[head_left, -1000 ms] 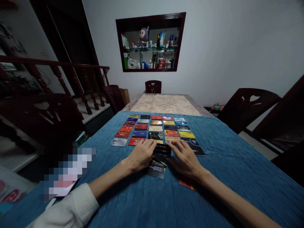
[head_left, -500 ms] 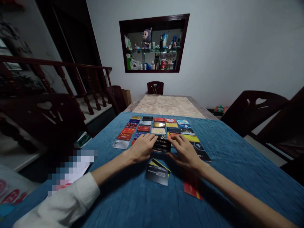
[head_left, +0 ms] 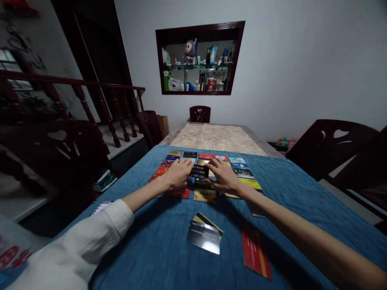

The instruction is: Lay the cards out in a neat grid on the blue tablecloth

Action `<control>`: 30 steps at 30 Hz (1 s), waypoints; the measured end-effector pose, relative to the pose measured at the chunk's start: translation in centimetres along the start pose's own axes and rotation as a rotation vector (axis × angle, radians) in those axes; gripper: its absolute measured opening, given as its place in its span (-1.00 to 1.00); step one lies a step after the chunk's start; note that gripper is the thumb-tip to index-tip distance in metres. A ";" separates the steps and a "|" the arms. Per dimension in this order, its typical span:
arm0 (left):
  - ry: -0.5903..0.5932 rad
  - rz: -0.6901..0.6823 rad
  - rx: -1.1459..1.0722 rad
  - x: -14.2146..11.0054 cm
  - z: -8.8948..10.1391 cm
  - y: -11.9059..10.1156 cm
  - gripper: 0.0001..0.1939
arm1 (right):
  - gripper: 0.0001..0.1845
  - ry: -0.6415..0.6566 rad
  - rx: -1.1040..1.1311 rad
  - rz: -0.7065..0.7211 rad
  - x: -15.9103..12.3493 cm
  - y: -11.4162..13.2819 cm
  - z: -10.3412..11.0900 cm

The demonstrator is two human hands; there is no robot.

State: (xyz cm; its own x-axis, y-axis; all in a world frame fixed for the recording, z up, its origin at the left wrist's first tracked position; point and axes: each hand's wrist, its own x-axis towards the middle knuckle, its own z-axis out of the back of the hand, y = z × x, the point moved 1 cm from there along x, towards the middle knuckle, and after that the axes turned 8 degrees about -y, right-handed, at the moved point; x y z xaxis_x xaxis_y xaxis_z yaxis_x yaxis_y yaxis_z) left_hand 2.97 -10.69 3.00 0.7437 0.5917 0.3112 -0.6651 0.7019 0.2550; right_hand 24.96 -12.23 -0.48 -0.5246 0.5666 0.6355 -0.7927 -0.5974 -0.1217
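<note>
A black card (head_left: 198, 172) with pale lettering is held up between my two hands, above rows of cards. My left hand (head_left: 179, 174) pinches its left edge and my right hand (head_left: 223, 176) its right edge. Below it lies a gold card (head_left: 204, 195), with a red card (head_left: 180, 193) to the left. A yellow card (head_left: 250, 183) shows to the right of my right hand. Several cards in the rows are hidden by my hands. Nearer to me, a grey card (head_left: 204, 237) overlaps a yellow-and-black card (head_left: 199, 218). A red folder-like card (head_left: 256, 251) lies beneath my right forearm.
A blue cloth (head_left: 157, 249) covers the near part of the table; its far part has a patterned top (head_left: 211, 136). Dark wooden chairs (head_left: 332, 141) stand around it. At the left are a banister (head_left: 81, 82) and a plastic bag (head_left: 18, 245).
Both hands have moved away from me with the black card, farther over the rows. The gold card at the near edge has come into sight. The view has shifted slightly.
</note>
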 end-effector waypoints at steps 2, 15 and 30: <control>-0.004 0.008 0.010 0.6 -0.4 0.9 -0.58 | -0.47 0.022 -0.003 0.006 1.1 -0.7 -0.5; 0.077 0.111 -0.023 4.7 -3.0 6.0 -0.53 | -0.47 0.220 -0.043 -0.104 6.5 -4.5 -4.7; 0.143 0.251 -0.074 8.3 -6.3 10.0 -0.63 | -0.58 0.290 -0.035 -0.232 10.3 -7.0 -8.7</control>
State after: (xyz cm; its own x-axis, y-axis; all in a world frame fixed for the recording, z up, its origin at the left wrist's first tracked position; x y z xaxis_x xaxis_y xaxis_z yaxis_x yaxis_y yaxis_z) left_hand 2.94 3.69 2.37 0.5620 0.7966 0.2226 -0.8266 0.5505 0.1171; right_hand 22.36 2.75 0.30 -0.3916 0.8249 0.4076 -0.9084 -0.4172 -0.0284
